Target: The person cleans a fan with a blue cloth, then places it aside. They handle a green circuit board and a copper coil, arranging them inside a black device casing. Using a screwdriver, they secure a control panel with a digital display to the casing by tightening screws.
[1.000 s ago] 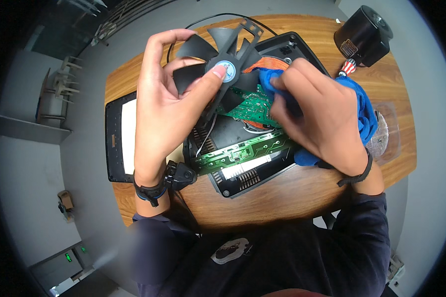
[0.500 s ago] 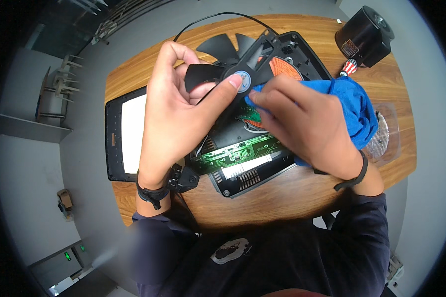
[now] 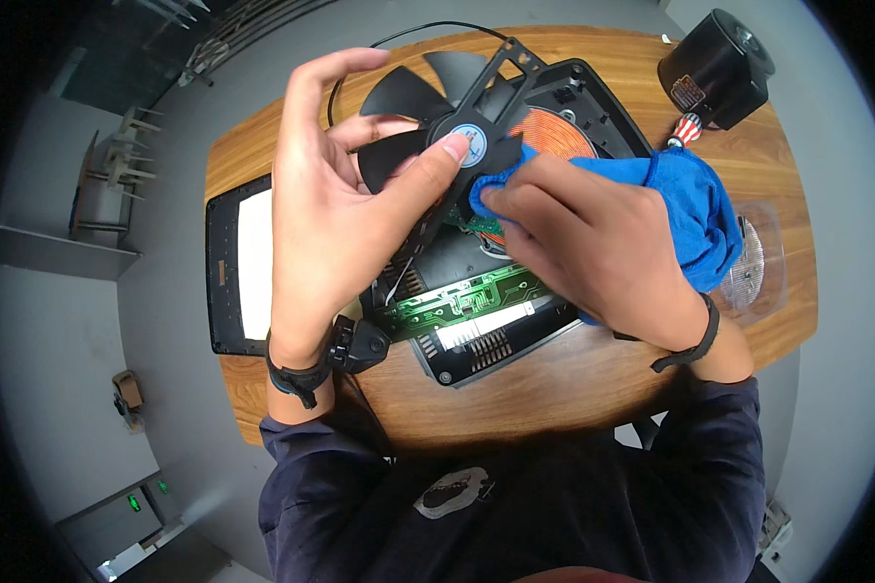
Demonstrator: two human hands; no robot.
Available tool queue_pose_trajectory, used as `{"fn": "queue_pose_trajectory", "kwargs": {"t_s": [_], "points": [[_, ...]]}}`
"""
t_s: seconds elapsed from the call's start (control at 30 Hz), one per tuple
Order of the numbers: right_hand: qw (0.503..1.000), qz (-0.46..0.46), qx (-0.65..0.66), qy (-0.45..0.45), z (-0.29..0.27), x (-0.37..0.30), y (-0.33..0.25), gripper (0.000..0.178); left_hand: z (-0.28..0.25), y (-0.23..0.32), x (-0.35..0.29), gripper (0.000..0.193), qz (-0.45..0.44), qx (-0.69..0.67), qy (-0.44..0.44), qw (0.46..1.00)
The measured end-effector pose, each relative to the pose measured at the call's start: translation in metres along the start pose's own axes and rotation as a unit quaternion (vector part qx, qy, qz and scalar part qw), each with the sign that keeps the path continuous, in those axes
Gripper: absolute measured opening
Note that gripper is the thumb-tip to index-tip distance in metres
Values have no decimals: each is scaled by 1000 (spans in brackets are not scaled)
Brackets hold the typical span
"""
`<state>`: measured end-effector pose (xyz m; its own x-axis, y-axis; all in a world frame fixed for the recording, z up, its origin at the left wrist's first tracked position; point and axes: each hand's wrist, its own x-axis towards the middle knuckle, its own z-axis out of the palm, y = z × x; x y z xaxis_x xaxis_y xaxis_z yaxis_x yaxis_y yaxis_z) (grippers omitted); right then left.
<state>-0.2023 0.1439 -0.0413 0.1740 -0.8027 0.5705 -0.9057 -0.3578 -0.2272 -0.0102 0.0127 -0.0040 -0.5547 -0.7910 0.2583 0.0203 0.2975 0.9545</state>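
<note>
My left hand [image 3: 335, 199] grips a black cooling fan [image 3: 405, 94], its thumb pressed on the round blue-and-white hub label and its index finger stretched out past the blades. The fan is tilted above an opened black appliance housing [image 3: 608, 112]. In my right hand [image 3: 593, 233] a blue cloth [image 3: 695, 209] is pinched, and a fold of it meets the fan near the hub. Below the fan, the housing shows a copper coil [image 3: 552, 134] and a green circuit board [image 3: 467, 299]. Part of the coil is hidden by the fan and my right hand.
A black-framed panel [image 3: 226, 267] lies at the left of the wooden table [image 3: 515, 408]. At the far right stands a black cylindrical device [image 3: 715, 70], with a red-and-white striped handle [image 3: 685, 130] near it. A clear plastic tray [image 3: 758, 262] is beside the cloth.
The fan has turned and shifted slightly left and up with my left hand, whose index finger has lifted off it. My right hand has moved the cloth's fold a little along the fan.
</note>
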Motion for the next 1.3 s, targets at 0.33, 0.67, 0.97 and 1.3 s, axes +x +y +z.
{"fn": "queue_pose_trajectory", "kwargs": {"t_s": [0.33,0.67,0.97,1.3], "points": [[1000,23,2,18,5,-2,2,39,0,-8,1,49,-3,4,-10,1000],[999,26,-31,-28,5,-4,5,39,-1,-8,1,48,-19,-13,-19,1000],[999,-8,7,53,2,-2,-6,39,-1,-4,1,45,-42,0,-11,999],[990,-44,-29,128,22,-8,1,36,10,-13,-2,52,-39,-53,-10,998]]}}
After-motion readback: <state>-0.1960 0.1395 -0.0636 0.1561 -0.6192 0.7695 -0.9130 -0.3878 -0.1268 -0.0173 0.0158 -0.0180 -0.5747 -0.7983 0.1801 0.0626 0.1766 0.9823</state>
